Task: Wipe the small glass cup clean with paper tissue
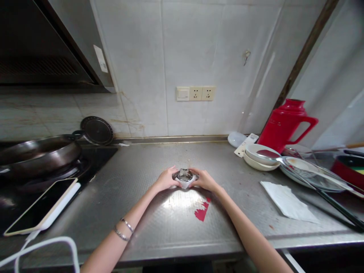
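Note:
A small round dish [184, 174], shiny like glass or metal, sits at the middle of the steel counter [148, 227]. White tissue or paper [185, 185] shows at its front, below the rim. My left hand [167, 179] curls around its left side, thumb toward the front. From the right, my right hand [206, 180] grips it in the same way, so the dish lies between both sets of fingers. Just in front, a torn red paper scrap [201, 212] lies flat on the metal. The inside of the dish is too small to make out clearly.
Left, a pan [42, 157] stands on the black hob, with a phone [42, 204] and white cable near the edge. Right are a red thermos flask [281, 125], stacked bowls [260, 163], a long-handled strainer [309, 172] and a folded white napkin [287, 203].

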Tool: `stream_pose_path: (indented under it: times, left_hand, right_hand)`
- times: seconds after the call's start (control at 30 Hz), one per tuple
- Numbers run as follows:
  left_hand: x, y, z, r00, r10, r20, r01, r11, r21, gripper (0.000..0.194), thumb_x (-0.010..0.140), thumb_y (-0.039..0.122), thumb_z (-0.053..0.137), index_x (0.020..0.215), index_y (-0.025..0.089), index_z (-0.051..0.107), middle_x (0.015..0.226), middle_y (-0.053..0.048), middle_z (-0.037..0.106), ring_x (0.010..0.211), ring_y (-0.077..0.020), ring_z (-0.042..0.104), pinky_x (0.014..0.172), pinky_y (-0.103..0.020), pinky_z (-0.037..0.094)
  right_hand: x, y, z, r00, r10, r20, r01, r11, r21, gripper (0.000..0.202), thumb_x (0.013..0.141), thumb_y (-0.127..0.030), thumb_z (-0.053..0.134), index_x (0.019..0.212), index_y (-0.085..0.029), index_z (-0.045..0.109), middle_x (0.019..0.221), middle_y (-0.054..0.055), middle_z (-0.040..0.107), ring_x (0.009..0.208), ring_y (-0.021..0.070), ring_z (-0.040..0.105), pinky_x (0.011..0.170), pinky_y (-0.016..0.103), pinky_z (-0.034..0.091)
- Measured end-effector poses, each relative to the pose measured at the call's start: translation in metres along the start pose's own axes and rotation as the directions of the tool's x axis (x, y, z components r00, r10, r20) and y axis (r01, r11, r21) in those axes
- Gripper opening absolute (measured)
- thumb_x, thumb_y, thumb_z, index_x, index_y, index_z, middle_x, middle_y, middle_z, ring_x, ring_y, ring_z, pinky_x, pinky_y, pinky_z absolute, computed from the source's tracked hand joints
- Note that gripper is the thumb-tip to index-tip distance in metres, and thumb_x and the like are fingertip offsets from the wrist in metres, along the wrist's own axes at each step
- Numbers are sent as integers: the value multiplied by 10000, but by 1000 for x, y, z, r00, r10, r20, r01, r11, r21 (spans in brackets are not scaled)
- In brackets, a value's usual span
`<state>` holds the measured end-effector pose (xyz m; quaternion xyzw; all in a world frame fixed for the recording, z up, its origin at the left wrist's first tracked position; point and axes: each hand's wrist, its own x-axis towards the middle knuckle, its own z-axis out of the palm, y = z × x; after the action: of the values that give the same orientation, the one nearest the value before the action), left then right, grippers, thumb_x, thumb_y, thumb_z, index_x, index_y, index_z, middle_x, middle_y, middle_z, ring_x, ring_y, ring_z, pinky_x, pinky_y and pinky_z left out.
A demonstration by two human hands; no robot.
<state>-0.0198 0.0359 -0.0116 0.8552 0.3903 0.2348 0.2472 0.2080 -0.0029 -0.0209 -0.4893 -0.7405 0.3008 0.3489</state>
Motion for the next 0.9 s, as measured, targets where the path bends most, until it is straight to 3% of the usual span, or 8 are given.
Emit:
stream_pose_path:
  times: [0.3, 0.43, 0.5, 0.57, 0.7, 0.8, 0.9]
  left_hand:
    - [-1, 1, 1, 999, -47, 3, 47, 998, 30, 585, 525, 379, 828, 1057, 183, 685, 1252, -113, 610, 1317, -312, 400, 1061, -387, 349]
    - [-4, -2, 2, 998, -64, 5, 64, 996, 62, 612, 560, 393, 806, 1108, 162, 662, 1233, -121, 619, 1309, -327, 404, 1082, -403, 324]
    - [-5, -4, 1, 998, -70, 1, 70, 994, 79, 651, 570, 411, 797, 1146, 148, 642, 1235, -135, 613, 1312, -333, 396, 1096, -416, 304]
    - [-6, -6, 1, 996, -93, -15, 94, 992, 89, 685, 567, 421, 796, 1172, 149, 627, 1267, -146, 588, 1320, -341, 384, 1103, -429, 292]
    - [-7, -8, 1, 992, -118, -48, 121, 990, 76, 690, 556, 380, 807, 1190, 184, 615, 1312, -137, 553, 1325, -333, 379, 1108, -436, 283]
    - [-10, -3, 0, 993, -108, -50, 111, 992, 63, 714, 570, 358, 806, 1221, 163, 587, 1338, -152, 527, 1331, -321, 373, 1110, -429, 286]
    - [-12, 5, -5, 990, -88, -114, 93, 995, 39, 774, 610, 366, 785, 1298, 144, 508, 1371, -167, 489, 1313, -307, 402, 1090, -432, 324]
  right_hand:
    - [0, -1, 0, 1000, -4, 8, 5, 1000, -17, 773, 529, -301, 826, 1247, -207, 556, 1198, 110, 646, 1134, 286, 586, 976, 409, 420]
    - [-1, 0, -8, 1000, -15, -13, 14, 994, -107, 844, 483, -372, 844, 1249, -179, 547, 1232, 130, 605, 1127, 287, 563, 960, 403, 412]
    - [-3, -1, -16, 999, -11, -44, 3, 986, -168, 742, 474, -395, 844, 1143, -171, 612, 1147, 118, 633, 1048, 275, 583, 896, 383, 439]
    - [-4, -4, -23, 1000, -1, -31, -5, 983, -183, 508, 536, -390, 814, 973, -171, 673, 988, 81, 669, 910, 235, 611, 799, 336, 462]
    - [-6, -13, -27, 989, 4, 145, 11, 995, -103, 162, 686, -323, 704, 757, -178, 702, 720, 6, 673, 696, 161, 608, 653, 254, 442]
    - [-7, -20, -23, 985, -23, 171, 38, 996, -85, 146, 722, -320, 671, 715, -179, 709, 680, 0, 678, 657, 145, 596, 630, 240, 427]
    - [-6, -25, -21, 993, -48, 105, 54, 997, -50, 226, 743, -389, 661, 700, -171, 704, 675, 11, 680, 645, 142, 585, 616, 240, 417]
